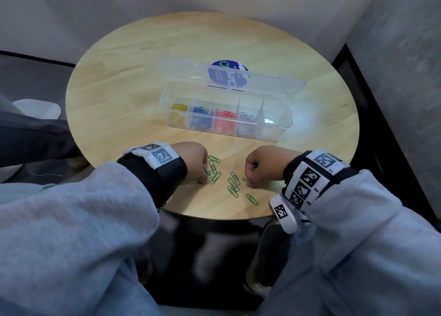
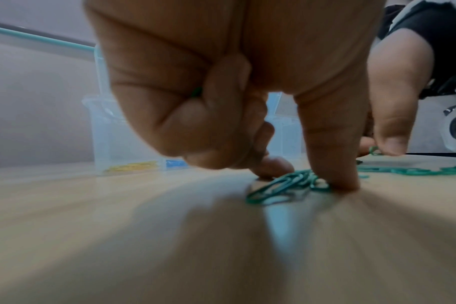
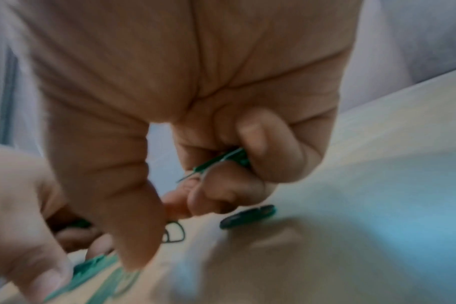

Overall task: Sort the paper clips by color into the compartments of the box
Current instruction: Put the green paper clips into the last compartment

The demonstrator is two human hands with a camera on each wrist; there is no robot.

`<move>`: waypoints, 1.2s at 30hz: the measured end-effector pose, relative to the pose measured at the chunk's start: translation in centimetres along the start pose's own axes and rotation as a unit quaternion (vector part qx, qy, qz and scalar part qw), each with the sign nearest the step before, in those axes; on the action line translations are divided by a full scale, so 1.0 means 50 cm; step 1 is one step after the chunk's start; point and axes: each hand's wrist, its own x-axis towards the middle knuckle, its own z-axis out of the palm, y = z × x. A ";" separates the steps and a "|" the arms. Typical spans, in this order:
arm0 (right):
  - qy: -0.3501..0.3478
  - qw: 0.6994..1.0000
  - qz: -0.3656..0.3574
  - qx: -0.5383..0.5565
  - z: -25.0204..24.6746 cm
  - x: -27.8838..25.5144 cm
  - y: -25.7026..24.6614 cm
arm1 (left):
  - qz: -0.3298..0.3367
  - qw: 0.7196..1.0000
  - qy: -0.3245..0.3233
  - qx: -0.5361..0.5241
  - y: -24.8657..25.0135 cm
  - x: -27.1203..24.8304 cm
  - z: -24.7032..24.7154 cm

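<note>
Hands [image 1: 191, 159] on green clips [image 1: 232, 184]

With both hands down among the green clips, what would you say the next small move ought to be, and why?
Probably lift the right hand, which already grips green clips in its curled fingers, to the box's rightmost compartment. That one looks free of coloured clips, while yellow, blue, red and white fill the others. The left hand is at the loose green clips on the table.
</note>
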 end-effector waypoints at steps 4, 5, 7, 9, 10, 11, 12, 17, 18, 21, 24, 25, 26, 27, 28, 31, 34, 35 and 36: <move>0.009 0.996 -0.003 0.086 -0.014 0.003 0.010 | 0.000 1.000 0.006 0.012 0.002 -0.002 0.000; 0.011 0.995 -0.005 0.102 -0.013 0.005 0.011 | 0.000 1.000 0.006 0.014 0.003 -0.002 0.000; 0.003 0.989 -0.006 0.148 -0.010 0.008 0.008 | 0.001 1.000 0.003 0.018 0.002 -0.001 0.000; -0.020 0.978 -0.002 0.206 -0.009 0.012 0.006 | 0.003 1.000 0.002 0.020 0.002 -0.001 0.000; -0.036 0.971 0.001 0.235 -0.010 0.013 0.005 | 0.004 1.000 0.002 0.019 0.002 -0.001 0.000; -0.050 0.964 0.004 0.261 -0.011 0.015 0.005 | 0.005 1.000 0.000 0.019 0.001 -0.001 0.000; -0.060 0.956 0.010 0.288 -0.011 0.017 0.004 | 0.007 1.000 -0.004 0.019 0.001 -0.002 0.000; -0.072 0.917 0.030 0.391 -0.010 0.025 0.002 | 0.014 1.000 -0.010 0.026 0.003 -0.002 -0.003; -0.071 0.921 0.027 0.382 -0.010 0.025 0.002 | 0.016 0.999 -0.011 0.028 0.003 -0.002 -0.004; -0.047 0.966 0.008 0.256 -0.009 0.018 -0.001 | 0.021 0.999 -0.012 0.031 0.001 -0.002 -0.002; -0.015 0.995 0.004 0.097 -0.004 0.013 -0.013 | 0.021 0.999 -0.005 0.026 0.002 -0.007 -0.002; -0.011 0.998 0.005 0.063 -0.002 0.013 -0.020 | 0.021 1.000 0.000 0.018 0.001 -0.008 -0.005; -0.009 0.999 0.008 0.037 0.000 0.013 -0.027 | 0.021 1.000 0.002 0.002 -0.001 -0.010 -0.009; -0.005 1.000 0.011 0.017 0.002 0.014 -0.034 | 0.020 1.000 0.000 -0.023 -0.006 -0.010 -0.014; -0.001 1.000 0.014 0.001 0.005 0.015 -0.040 | 0.018 0.998 -0.006 -0.060 -0.013 -0.010 -0.021; 0.015 0.999 0.022 -0.039 0.016 0.022 -0.054 | -0.006 0.963 -0.047 -0.265 -0.026 -0.010 -0.042; 0.005 0.998 0.018 -0.067 0.023 0.031 -0.066 | -0.039 0.898 -0.055 -0.435 -0.031 -0.014 -0.057; -0.001 0.998 0.018 -0.064 0.023 0.034 -0.069 | -0.046 0.876 -0.055 -0.478 -0.034 -0.015 -0.060; -0.004 0.998 0.016 -0.058 0.022 0.035 -0.071 | -0.049 0.854 -0.057 -0.514 -0.036 -0.015 -0.063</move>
